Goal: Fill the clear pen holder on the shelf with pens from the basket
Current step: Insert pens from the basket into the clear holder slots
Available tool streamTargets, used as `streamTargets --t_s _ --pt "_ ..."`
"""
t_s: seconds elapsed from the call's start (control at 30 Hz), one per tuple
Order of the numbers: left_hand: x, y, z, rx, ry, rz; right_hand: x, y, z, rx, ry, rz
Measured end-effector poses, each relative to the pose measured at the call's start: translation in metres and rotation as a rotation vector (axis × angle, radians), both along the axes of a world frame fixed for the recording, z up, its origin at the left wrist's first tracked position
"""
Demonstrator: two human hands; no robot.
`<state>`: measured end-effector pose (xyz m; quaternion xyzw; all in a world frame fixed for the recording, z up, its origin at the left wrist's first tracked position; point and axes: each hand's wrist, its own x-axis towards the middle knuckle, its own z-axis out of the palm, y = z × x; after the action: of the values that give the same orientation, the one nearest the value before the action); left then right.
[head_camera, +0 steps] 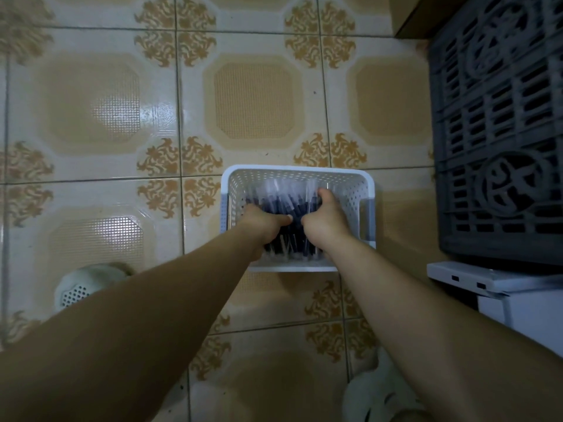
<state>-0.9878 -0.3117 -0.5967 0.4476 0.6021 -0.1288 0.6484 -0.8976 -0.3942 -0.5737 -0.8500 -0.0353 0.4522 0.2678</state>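
A white perforated plastic basket [300, 175] sits on the tiled floor, seen from above. It holds a pile of several pens [283, 196] with clear barrels and dark blue caps. Both of my hands are down inside it. My left hand [264, 221] grips the left side of the pen bundle, thumb pointing right. My right hand [326, 217] grips the right side of the bundle, fingers curled over the pens. The clear pen holder and the shelf are not in view.
A dark grey slotted plastic crate [499, 123] stands at the right, with a white box [499, 284] below it. White perforated slippers [76, 292] show at lower left and bottom right. A brown cardboard edge [417, 16] is at top right.
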Motion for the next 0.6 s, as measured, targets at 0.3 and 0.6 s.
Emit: streamTargets --t_s 0.3,0.6 --pt "-0.005 -0.001 -0.001 -0.066 -0.143 0.086 -0.004 -0.002 0.003 0.040 0.006 0.055" --pt "-0.008 -0.003 0.009 -0.099 -0.267 0.150 -0.007 -0.006 0.014 0.128 0.040 -0.006"
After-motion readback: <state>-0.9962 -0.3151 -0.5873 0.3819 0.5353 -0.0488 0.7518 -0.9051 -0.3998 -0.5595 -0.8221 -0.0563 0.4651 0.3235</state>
